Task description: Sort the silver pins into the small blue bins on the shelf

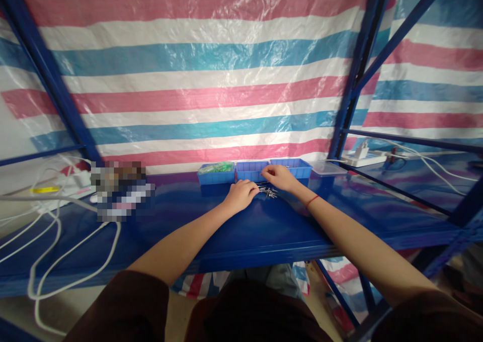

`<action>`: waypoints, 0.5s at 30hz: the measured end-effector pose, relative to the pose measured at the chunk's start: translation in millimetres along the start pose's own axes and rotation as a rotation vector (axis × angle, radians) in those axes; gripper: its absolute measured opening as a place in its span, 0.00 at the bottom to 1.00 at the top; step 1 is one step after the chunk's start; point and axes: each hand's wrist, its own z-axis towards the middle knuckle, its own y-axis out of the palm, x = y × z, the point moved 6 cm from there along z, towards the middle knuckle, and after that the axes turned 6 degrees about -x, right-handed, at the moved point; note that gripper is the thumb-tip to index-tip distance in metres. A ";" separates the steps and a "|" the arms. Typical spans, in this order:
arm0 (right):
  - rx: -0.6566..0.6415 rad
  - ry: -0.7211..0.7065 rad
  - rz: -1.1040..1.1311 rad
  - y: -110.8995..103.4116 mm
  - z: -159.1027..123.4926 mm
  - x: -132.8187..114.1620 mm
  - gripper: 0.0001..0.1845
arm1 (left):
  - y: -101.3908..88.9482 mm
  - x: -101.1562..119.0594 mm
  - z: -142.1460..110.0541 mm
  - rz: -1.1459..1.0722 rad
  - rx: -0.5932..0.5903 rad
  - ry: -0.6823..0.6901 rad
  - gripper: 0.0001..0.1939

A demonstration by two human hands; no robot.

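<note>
My left hand point(242, 195) rests low over the blue tabletop, its fingers curled together beside a small pile of thin, short silvery metal pieces point(270, 192). A bit of metal shows at its fingertips, too small to make out. My right hand point(279, 176) is held just above and behind the pile, with thumb and fingers pinched together at the front right of the middle blue bin point(247, 172). Whatever is in that pinch is hidden. The right blue bin point(302, 170) stands partly behind my right hand. Green items in clear plastic point(217, 167) fill the left blue bin point(215, 177).
A clear plastic lid or tray point(329, 168) lies right of the bins. White power strips point(364, 157) stand at both ends, with a loose white cable point(118, 241) hanging over the front left edge. Blue metal posts point(350, 75) frame the shelf, backed by a striped sheet point(207, 95).
</note>
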 end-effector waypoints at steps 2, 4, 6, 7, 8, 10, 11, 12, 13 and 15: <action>-0.036 0.006 0.083 3.6 0.6 1.4 0.11 | -4.5 -11.4 2.4 -0.106 0.068 -0.065 0.12; -0.113 0.023 0.232 10.3 0.3 1.6 0.12 | -8.1 -21.9 4.7 -0.232 0.124 -0.100 0.12; -0.178 0.031 0.391 16.6 -0.8 -1.2 0.14 | -9.6 -30.1 6.8 -0.335 0.162 -0.121 0.12; -0.189 0.027 0.454 18.3 -1.4 -3.4 0.16 | -9.3 -33.2 7.7 -0.373 0.173 -0.129 0.12; -0.183 0.018 0.501 18.8 -1.8 -5.6 0.16 | -8.6 -35.4 8.5 -0.404 0.180 -0.133 0.12; -0.143 0.001 0.561 17.7 -2.1 -9.0 0.17 | -6.7 -37.1 9.8 -0.452 0.188 -0.127 0.12; -0.123 -0.006 0.581 16.8 -2.1 -10.0 0.17 | -5.7 -37.1 10.2 -0.471 0.189 -0.122 0.13; -0.106 -0.013 0.597 15.8 -2.1 -10.8 0.18 | -4.9 -36.9 10.4 -0.486 0.189 -0.119 0.13; -0.092 -0.019 0.605 14.9 -1.9 -11.4 0.18 | -4.2 -36.6 10.4 -0.498 0.188 -0.117 0.12; -0.069 -0.030 0.605 12.9 -1.7 -12.2 0.18 | -3.3 -36.0 10.6 -0.514 0.184 -0.113 0.12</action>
